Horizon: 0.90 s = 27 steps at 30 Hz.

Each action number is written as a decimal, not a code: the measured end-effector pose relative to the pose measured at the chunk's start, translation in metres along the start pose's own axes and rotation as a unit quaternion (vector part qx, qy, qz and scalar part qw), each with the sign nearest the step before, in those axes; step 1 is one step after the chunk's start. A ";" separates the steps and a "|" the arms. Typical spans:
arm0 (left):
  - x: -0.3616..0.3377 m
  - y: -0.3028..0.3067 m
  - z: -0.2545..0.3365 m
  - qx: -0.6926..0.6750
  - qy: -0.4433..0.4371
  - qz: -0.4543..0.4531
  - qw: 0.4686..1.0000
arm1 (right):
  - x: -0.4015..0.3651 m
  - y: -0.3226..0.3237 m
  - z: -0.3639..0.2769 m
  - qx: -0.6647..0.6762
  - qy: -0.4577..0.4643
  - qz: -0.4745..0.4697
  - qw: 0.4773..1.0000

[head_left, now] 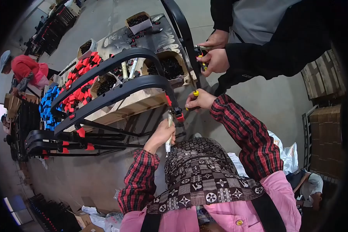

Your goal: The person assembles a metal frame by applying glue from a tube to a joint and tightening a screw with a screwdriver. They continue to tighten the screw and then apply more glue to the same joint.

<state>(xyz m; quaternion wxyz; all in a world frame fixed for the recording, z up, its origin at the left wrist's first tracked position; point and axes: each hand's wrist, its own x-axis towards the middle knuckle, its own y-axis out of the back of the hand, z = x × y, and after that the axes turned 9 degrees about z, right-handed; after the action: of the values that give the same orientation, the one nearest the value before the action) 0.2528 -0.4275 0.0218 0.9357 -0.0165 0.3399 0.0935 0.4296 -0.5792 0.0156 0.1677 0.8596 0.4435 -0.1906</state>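
My left hand (163, 133) is wrapped around a wrench-like tool (168, 142) with a whitish, tape-wrapped handle. Its upper end reaches the red fitting (179, 117) at the near end of a black tubular frame (116, 96). On the other side of that fitting, my right hand (202, 100) grips a screwdriver (191, 109) with a black and yellow handle, pointed toward the frame. Part of the handle is hidden by the fingers. A yellow knob (196, 93) shows above the right fingers.
A co-worker's hands (216, 54) hold tools at another black bar. Behind the frame, a workbench (139, 103) carries red parts (81, 77), blue parts (50, 106) and boxes of small black pieces (168, 67). Stacked cartons (325, 135) stand at right.
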 end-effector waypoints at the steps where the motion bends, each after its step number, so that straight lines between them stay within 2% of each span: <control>1: -0.002 0.001 0.008 0.002 0.038 -0.024 0.999 | 0.001 0.000 0.002 0.005 -0.001 -0.002 1.000; 2: -0.005 0.000 0.017 -0.025 0.080 -0.046 0.995 | 0.001 0.001 0.002 0.006 -0.002 -0.003 1.000; 6: -0.003 0.001 0.021 -0.038 0.083 -0.063 0.994 | -0.009 0.000 -0.019 -0.010 -0.024 0.006 1.000; 8: -0.003 -0.001 0.021 0.006 0.080 -0.044 0.996 | -0.008 0.000 -0.014 -0.013 -0.030 0.009 0.999; 11: 0.003 -0.015 -0.001 0.019 -0.007 0.025 0.999 | 0.000 -0.001 -0.010 -0.004 -0.001 0.008 1.000; 12: 0.007 -0.018 -0.004 0.020 -0.004 0.024 1.000 | -0.002 -0.002 -0.014 -0.010 -0.008 0.014 1.000; 14: 0.012 -0.025 -0.012 0.155 -0.072 0.130 0.977 | -0.007 -0.003 -0.013 -0.017 -0.025 0.020 0.999; 15: 0.035 -0.020 -0.049 0.191 -0.166 0.146 0.956 | -0.007 -0.002 -0.014 -0.016 -0.020 0.022 0.999; 16: 0.037 -0.020 -0.049 0.191 -0.165 0.144 0.957 | -0.006 -0.003 -0.014 -0.014 -0.015 0.022 1.000; 18: 0.042 -0.021 -0.046 0.250 -0.296 0.198 0.900 | -0.004 -0.003 -0.011 0.002 -0.018 0.021 1.000; 19: 0.053 -0.017 -0.049 0.249 -0.297 0.194 0.901 | -0.003 -0.003 -0.009 0.017 -0.021 0.017 0.999; 22: 0.081 -0.003 -0.053 0.277 -0.423 0.202 0.839 | -0.004 -0.004 -0.009 0.026 -0.024 0.023 0.999; 23: 0.088 0.002 -0.052 0.272 -0.424 0.199 0.841 | -0.006 -0.004 -0.008 0.023 -0.029 0.027 0.999; 25: 0.103 0.014 -0.051 0.287 -0.459 0.135 0.830 | -0.009 -0.005 -0.010 0.038 0.001 0.025 0.999; 27: 0.100 0.020 -0.055 0.291 -0.481 0.158 0.812 | -0.009 -0.006 -0.005 0.023 0.019 0.024 0.999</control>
<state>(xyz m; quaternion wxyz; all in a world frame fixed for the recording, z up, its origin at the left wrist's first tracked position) 0.2895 -0.3964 -0.0843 0.9129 0.3578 -0.1446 0.1327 0.4207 -0.5804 0.0236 0.1438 0.8771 0.4213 -0.1803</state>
